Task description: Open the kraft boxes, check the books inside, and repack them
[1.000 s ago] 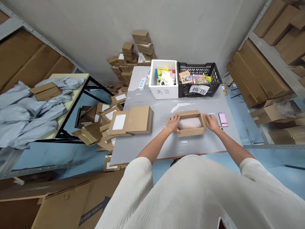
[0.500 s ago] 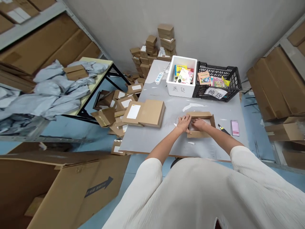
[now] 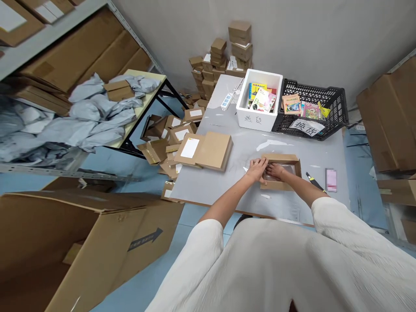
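Observation:
An open cardboard box [image 3: 280, 185] lies near the front edge of the grey-topped table. My left hand [image 3: 258, 169] grips the box's left end, its fingers bent over the wall and the thumb low on the near side. Inside the box, my right hand [image 3: 275, 170] reaches down at the left part with its fingers stretched out against the inside. Something pale and shiny, perhaps clear plastic, shows in the box beside the right hand; its kind cannot be made out. A yellow-and-black utility knife [image 3: 315, 181] lies to the right of the box, near a pink printed card or packet [image 3: 331, 180].
Flat cardboard boxes [image 3: 212, 151] lie at the table's left. A white foam bin [image 3: 260, 120] and black crate [image 3: 308, 112] hold books at the back, beside a power strip [image 3: 226, 101]. Heaped cartons [image 3: 169, 149] and a large carton [image 3: 139, 242] stand left.
The view has turned slightly left, so the scene sits farther right. Both hands stay at the box, and a little more of its shiny inside shows beside the right hand.

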### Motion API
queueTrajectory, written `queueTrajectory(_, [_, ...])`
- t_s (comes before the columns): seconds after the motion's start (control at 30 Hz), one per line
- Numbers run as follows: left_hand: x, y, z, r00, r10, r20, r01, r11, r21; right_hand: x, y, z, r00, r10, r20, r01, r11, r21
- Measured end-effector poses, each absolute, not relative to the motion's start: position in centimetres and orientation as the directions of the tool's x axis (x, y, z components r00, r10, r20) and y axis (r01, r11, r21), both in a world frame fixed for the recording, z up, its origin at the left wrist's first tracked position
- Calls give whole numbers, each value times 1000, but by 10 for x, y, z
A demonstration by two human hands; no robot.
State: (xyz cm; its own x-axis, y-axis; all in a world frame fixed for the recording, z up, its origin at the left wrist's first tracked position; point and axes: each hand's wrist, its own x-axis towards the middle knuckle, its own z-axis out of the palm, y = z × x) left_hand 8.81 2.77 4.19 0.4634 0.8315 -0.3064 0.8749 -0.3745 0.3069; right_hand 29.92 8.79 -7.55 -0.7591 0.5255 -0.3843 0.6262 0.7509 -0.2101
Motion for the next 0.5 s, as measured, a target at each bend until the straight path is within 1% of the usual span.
queueTrajectory(0.13, [88,26,44,453,835,-311,881,-367,298,304,87,-74,-777,483,-405,597,770,-228])
queueTrajectory(0.33, [87,26,43,454,835,-310,880,-368,299,306,84,-65,-805,492,-330,575,784,-234])
queueTrajectory(0.4, [87,26,42,452,836,-310,881,-366,300,303,83,-59,-817,479,-322,552,812,-192])
queueTrajectory(0.5, [87,27,39,450,835,-318,883,-362,300,300,81,-46,-827,407,-388,455,890,-36])
